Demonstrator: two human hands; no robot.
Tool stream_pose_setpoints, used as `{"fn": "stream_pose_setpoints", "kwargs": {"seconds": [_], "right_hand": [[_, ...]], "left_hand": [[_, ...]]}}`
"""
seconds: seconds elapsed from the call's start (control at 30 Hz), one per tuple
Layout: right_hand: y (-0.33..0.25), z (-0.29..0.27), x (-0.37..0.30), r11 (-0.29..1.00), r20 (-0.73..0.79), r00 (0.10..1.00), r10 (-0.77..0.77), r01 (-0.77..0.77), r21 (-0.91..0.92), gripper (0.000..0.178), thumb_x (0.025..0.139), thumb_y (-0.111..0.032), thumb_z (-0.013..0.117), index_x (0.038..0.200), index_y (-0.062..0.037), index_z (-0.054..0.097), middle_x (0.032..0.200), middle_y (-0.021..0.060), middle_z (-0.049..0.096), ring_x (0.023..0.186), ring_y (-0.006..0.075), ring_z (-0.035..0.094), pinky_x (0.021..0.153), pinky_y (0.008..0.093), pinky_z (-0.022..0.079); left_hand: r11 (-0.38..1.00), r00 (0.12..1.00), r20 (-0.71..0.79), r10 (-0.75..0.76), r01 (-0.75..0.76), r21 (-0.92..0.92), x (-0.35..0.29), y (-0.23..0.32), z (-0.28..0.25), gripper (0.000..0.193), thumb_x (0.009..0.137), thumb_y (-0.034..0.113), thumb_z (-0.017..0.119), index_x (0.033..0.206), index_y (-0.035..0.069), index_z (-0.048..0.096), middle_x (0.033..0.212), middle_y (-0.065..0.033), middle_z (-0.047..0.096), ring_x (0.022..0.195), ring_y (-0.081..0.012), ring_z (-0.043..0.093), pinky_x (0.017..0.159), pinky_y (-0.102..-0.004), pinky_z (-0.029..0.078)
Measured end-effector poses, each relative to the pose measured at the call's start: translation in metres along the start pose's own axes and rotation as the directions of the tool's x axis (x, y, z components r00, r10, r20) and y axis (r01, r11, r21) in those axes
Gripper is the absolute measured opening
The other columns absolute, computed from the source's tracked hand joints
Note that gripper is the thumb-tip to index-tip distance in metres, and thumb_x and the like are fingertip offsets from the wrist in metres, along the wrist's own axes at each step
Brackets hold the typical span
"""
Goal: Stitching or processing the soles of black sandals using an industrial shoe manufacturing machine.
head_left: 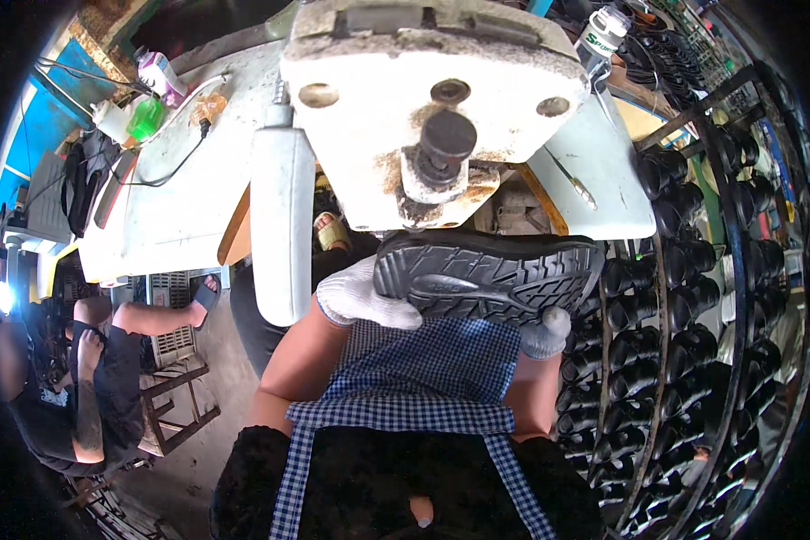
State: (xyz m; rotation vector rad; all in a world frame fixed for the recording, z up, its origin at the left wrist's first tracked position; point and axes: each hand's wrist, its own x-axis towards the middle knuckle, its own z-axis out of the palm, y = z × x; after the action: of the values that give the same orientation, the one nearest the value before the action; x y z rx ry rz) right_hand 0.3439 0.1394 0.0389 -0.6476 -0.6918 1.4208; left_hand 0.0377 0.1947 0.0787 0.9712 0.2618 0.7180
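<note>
A black shoe (pixel 490 281) lies crosswise between my hands, its treaded sole turned up toward me. My left hand (pixel 369 295), in a white knitted glove, is closed round the shoe's left end. At the right end, my right hand (pixel 546 333) grips the near edge, its thumb against the sole; the shoe hides the rest of its fingers. Just beyond the shoe stands the stained white head of a machine (pixel 369 153), with a dark round knob (pixel 447 137) low on its front. I cannot tell whether the shoe touches it.
A pale worktable (pixel 166 202) flanks the machine, with a cord and bottles on its left part. A thin tool (pixel 571 183) lies on its right part. Racks of black shoes (pixel 693 346) line the right side. A seated person (pixel 81 387) is at the left.
</note>
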Motion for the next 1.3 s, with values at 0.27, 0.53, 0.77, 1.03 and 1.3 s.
{"fn": "stream_pose_setpoints", "kwargs": {"seconds": [0.27, 0.53, 0.77, 1.03, 1.3], "right_hand": [[-0.005, 0.012, -0.015, 0.994, -0.062, 0.998, -0.002, -0.005, -0.111, 0.115, 0.062, -0.031, 0.093, 0.156, -0.0069, 0.032, 0.152, 0.0154, 0.047, 0.138, 0.0344, 0.049, 0.114, 0.051, 0.043], [-0.001, 0.033, -0.016, 0.987, 0.023, 1.0, 0.014, -0.01, -0.162, 0.107, 0.069, -0.027, 0.093, 0.155, -0.0061, 0.033, 0.152, 0.0123, 0.048, 0.137, 0.0298, 0.049, 0.113, 0.0472, 0.043], [0.033, 0.058, -0.012, 0.99, 0.021, 0.99, 0.136, -0.135, -0.049, 0.097, 0.071, -0.022, 0.089, 0.151, -0.0022, 0.038, 0.147, 0.0165, 0.053, 0.135, 0.0337, 0.052, 0.113, 0.0483, 0.044], [0.074, 0.101, -0.005, 0.949, 0.366, 0.928, 0.071, 0.05, -0.311, 0.071, 0.085, 0.0, 0.073, 0.148, -0.0003, 0.04, 0.145, 0.016, 0.053, 0.132, 0.0265, 0.054, 0.11, 0.0437, 0.046], [0.09, 0.14, 0.022, 0.818, 0.532, 0.831, 0.162, 0.188, -0.543, 0.05, 0.083, -0.013, 0.081, 0.128, -0.0036, 0.063, 0.125, 0.0093, 0.068, 0.113, 0.019, 0.066, 0.098, 0.0337, 0.053]], "left_hand": [[1.0, 0.994, -0.103, 0.027, -0.027, 0.001, -0.016, -0.007, -0.008, 0.087, 0.061, 0.01, 0.091, 0.14, -0.002, 0.057, 0.139, -0.0189, 0.061, 0.128, -0.0313, 0.059, 0.111, -0.0473, 0.043], [0.998, 0.974, -0.215, 0.065, -0.065, 0.006, -0.044, -0.007, -0.022, 0.084, 0.06, 0.011, 0.088, 0.137, -0.002, 0.059, 0.139, -0.0189, 0.062, 0.127, -0.0334, 0.059, 0.111, -0.0476, 0.044], [0.99, 0.908, -0.414, 0.067, -0.113, -0.088, -0.073, -0.002, -0.043, 0.076, 0.073, 0.025, 0.081, 0.141, 0.002, 0.055, 0.141, -0.0181, 0.059, 0.128, -0.0345, 0.058, 0.112, -0.0487, 0.045], [0.848, 0.726, -0.685, 0.064, -0.402, -0.346, -0.134, -0.014, -0.086, 0.07, 0.088, 0.04, 0.073, 0.145, 0.007, 0.05, 0.144, -0.0171, 0.057, 0.13, -0.0358, 0.057, 0.113, -0.05, 0.045], [0.629, 0.527, -0.587, 0.615, 0.12, 0.768, -0.179, -0.056, -0.138, 0.075, 0.078, 0.032, 0.08, 0.145, 0.011, 0.052, 0.149, -0.0136, 0.053, 0.137, -0.036, 0.05, 0.117, -0.0565, 0.039]]}}
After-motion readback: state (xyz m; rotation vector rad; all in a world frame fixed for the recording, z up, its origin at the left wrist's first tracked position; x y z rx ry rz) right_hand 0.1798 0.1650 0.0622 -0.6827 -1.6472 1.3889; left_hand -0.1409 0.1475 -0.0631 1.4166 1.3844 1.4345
